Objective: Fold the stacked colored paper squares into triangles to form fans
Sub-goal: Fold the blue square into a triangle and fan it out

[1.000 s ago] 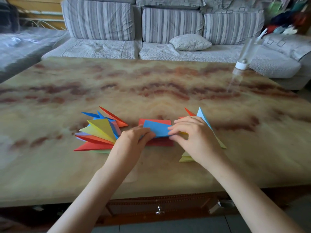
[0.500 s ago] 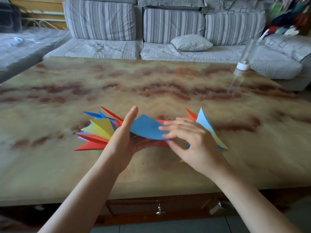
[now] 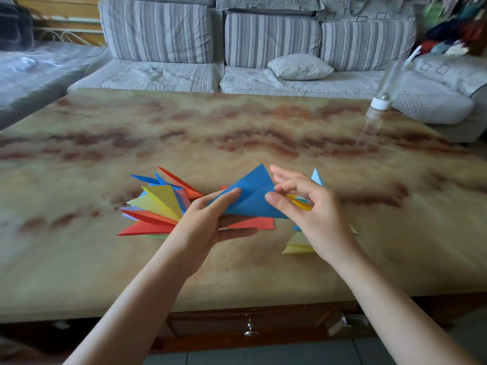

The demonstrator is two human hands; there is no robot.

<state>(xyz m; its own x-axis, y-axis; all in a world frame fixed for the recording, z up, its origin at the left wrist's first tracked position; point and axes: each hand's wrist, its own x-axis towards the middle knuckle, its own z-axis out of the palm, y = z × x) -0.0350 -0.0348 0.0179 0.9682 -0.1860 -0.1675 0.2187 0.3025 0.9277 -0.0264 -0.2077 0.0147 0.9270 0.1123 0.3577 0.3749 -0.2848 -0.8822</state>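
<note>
A home living room: a striped grey sofa (image 3: 158, 30) with a loose cushion (image 3: 299, 66) lines the wall behind a marble-patterned table (image 3: 237, 127) with a drawer.

Soft, even daylight fills the room, fairly bright and without harsh contrast. The glossy surface (image 3: 263, 133) carries a pale sheen across its far half and mirrors the bottle (image 3: 390, 83) as a faint streak. Shadows are weak and diffuse. Only the space beneath the near edge falls dark. The blue paper (image 3: 250, 198) has crisp edges, while the bottle and the colourful clutter (image 3: 453, 30) at top right are smeared by blur. Wide-angle distortion bows the sofa (image 3: 263, 40) and stretches the corners.
</note>
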